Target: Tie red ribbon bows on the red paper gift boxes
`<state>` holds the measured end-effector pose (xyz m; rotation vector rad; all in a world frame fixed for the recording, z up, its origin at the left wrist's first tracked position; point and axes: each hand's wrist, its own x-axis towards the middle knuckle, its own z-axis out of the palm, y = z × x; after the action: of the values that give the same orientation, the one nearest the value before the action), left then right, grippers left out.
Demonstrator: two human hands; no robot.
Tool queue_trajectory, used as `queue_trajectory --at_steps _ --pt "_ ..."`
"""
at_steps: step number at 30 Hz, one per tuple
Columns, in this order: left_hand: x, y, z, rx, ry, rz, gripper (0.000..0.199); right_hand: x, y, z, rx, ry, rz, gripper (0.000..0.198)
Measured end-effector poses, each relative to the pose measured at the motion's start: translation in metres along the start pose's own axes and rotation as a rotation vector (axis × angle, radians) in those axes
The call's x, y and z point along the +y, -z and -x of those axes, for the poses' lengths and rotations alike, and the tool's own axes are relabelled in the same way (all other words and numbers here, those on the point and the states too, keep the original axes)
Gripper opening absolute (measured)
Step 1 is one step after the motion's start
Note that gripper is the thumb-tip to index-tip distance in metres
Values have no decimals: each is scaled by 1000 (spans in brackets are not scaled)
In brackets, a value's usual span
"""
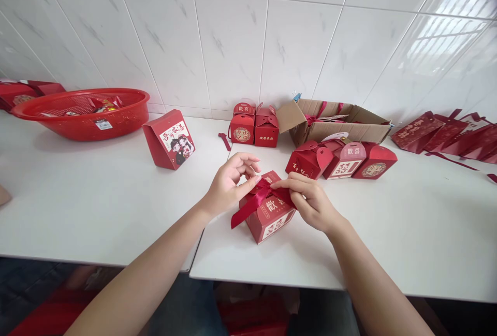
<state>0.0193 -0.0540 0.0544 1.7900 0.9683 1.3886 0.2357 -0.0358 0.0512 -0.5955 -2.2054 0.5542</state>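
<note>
Red folding-card gift box with gold lettering [271, 216]: stands at the centre of a smooth white table [116, 206], near its front edge; a white panel with red characters faces the front.
Glossy dark-red satin ribbon [252, 205]: drawn over the box top, gathered into a knot, 1 tail slanting down to the left.
Person's left hand [232, 183]: thumb against the ribbon beside the knot, fingers curled above with a narrow gap; I cannot tell whether it grips.
Person's right hand [310, 199]: fingers closed on the ribbon at the right of the knot.
Behind, by the white tiled wall [233, 41]: 2 red card boxes [243, 129] side by side; to their right an open brown cardboard carton [361, 132], with 3 more red card boxes [345, 162] in a row before it.
On the table's left: a red slant-sided card box with a cartoon couple [169, 139], then an oval red plastic basket [77, 128] holding small wrapped packets [106, 103].
Far right: a row of dark-red patterned bags [417, 131] near the wall.
</note>
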Motion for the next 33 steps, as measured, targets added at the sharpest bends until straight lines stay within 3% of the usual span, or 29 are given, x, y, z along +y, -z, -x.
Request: queue_trajectory --at_steps 8,21,27,33 --pt "0 0 0 9 -6 -16 28 3 1 2 -73 -7 -33 51" --pt "-3 0 0 33 8 -18 29 1 4 1 -97 104 -37 45" --pt "-1 0 -1 2 19 16 30 3 2 3 -89 65 57 51" --pt "-2 -1 -1 48 -10 13 40 1 1 1 -83 149 94 44"
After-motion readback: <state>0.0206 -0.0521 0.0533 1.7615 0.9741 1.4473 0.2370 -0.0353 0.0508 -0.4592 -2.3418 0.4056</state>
